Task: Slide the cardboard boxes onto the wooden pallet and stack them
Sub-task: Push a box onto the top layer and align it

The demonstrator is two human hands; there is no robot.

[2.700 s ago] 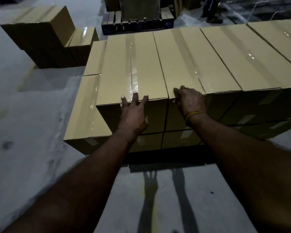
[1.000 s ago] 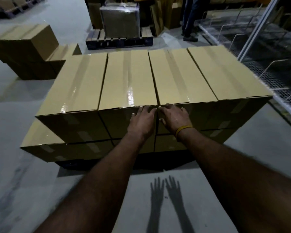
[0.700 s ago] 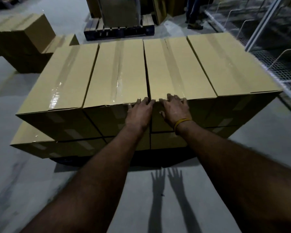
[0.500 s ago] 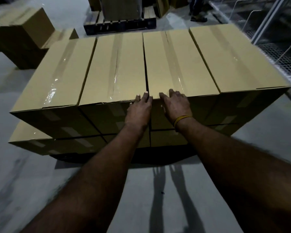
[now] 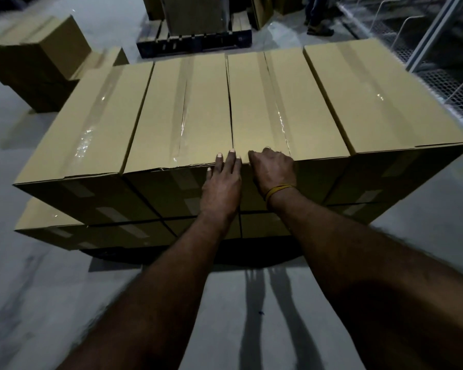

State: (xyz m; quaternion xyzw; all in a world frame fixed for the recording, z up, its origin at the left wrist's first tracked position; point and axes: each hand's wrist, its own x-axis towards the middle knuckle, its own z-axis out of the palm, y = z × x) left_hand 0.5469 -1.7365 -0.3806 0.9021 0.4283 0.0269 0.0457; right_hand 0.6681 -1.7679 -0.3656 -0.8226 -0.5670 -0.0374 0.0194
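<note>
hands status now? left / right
Left hand: open, fingers straight, pressing the second top box.
Right hand: open, fingers bent over the third top box front edge, gripping nothing.

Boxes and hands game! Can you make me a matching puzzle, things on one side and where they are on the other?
Things:
1. left hand
2. right hand
3. yellow band
4. far pallet

Places:
A. around the right wrist
B. behind the stacked boxes
C. on the box left of the middle gap
D. on the box right of the middle gap

Pairs: 1-C, 2-D, 3-A, 4-B
</note>
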